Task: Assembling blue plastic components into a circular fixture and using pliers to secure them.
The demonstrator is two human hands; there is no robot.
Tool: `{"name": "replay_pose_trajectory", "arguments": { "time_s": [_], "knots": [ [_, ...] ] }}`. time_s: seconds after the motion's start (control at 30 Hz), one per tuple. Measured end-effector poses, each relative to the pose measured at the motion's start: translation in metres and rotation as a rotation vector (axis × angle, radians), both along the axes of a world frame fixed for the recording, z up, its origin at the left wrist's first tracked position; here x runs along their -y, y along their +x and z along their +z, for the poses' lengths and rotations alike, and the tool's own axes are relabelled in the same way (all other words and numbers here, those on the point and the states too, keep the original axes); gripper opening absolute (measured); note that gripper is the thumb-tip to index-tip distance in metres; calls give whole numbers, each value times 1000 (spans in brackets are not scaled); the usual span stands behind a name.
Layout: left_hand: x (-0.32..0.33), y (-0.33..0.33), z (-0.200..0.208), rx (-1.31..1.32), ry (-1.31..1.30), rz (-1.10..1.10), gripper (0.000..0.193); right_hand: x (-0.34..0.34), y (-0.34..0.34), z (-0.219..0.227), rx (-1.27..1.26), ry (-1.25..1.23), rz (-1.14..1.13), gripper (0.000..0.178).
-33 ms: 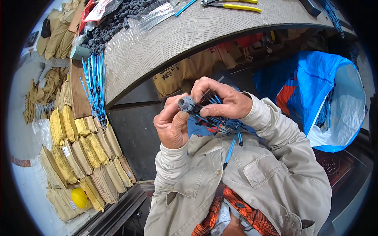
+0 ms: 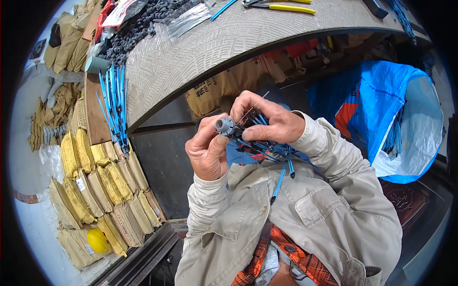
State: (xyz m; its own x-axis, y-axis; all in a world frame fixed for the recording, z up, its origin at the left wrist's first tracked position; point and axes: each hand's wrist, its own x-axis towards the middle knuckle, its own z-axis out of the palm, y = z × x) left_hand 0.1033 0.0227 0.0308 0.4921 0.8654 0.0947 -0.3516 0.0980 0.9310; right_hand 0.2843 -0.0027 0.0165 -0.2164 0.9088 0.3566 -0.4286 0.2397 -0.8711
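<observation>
In front of my chest, my left hand (image 2: 207,150) pinches a grey ribbed plastic fitting (image 2: 223,126) with a round open end. My right hand (image 2: 276,121) is closed around the black part just behind the fitting, thumb on the near side. A bunch of thin blue rods (image 2: 282,151) with black tips fans out below and between the hands. One blue rod (image 2: 277,187) hangs down over my jacket. Above my right fingers, a thin rod end (image 2: 265,95) pokes out. Where the rods join the fitting is partly hidden by my fingers.
A grey textured worktop (image 2: 191,52) curves ahead, bearing a heap of dark fittings (image 2: 138,35), thin metal wires (image 2: 190,20) and yellow-handled pliers (image 2: 291,8). More blue rods (image 2: 114,102) lie at its left edge. A blue bag (image 2: 381,95) stands open at right; yellow packets (image 2: 86,150) are at left.
A thin rod end shows more clearly above my right fingers, which have shifted slightly. My left hand and the grey fitting stay in nearly the same place.
</observation>
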Motion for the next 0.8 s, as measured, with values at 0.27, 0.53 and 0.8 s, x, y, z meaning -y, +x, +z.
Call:
{"name": "replay_pose_trajectory", "arguments": {
  "time_s": [0.27, 0.53, 0.8],
  "knots": [
    [-4, 3, -3, 62, 13, -10, 32, 7, -5, -16, 91, 28, -103, 22],
    [-12, -3, -8, 45, 17, -123, 41, 6, 5, -4, 296, 53, -78, 19],
    [-31, -2, -11, 100, 47, -304, 33, 1, -1, -14, 18, -168, 114, 22]
  ]
}}
